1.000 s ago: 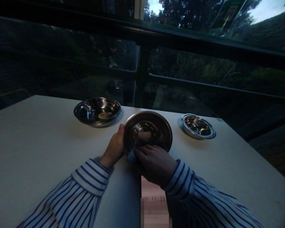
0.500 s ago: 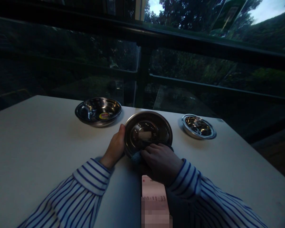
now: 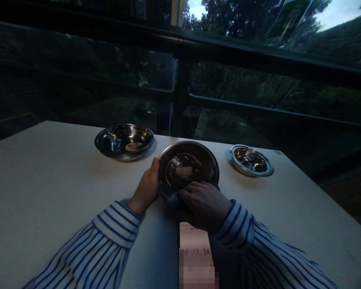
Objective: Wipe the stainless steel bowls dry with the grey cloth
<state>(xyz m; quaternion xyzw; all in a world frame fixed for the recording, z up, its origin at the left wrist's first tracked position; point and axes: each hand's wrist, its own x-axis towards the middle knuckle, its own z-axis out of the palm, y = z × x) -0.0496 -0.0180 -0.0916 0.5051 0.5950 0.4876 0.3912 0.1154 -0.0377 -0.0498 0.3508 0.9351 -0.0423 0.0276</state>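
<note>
A steel bowl (image 3: 189,160) stands in the middle of the white table (image 3: 48,180), tipped towards me. My left hand (image 3: 146,186) grips its left rim, thumb on the edge. My right hand (image 3: 205,202) rests at the near rim, fingers closed on a bluish cloth (image 3: 173,198) pressed against the bowl. Both sleeves are white with blue stripes.
A wider steel bowl (image 3: 124,140) with a yellow sticker stands at the back left, a small steel bowl (image 3: 251,159) at the back right. A pink device showing a timer (image 3: 195,249) lies near me. A dark railing (image 3: 180,100) runs behind the table's far edge.
My right hand with the cloth has slid a little to the right along the bowl's near rim. The left hand has kept its grip. The timer digits advanced.
</note>
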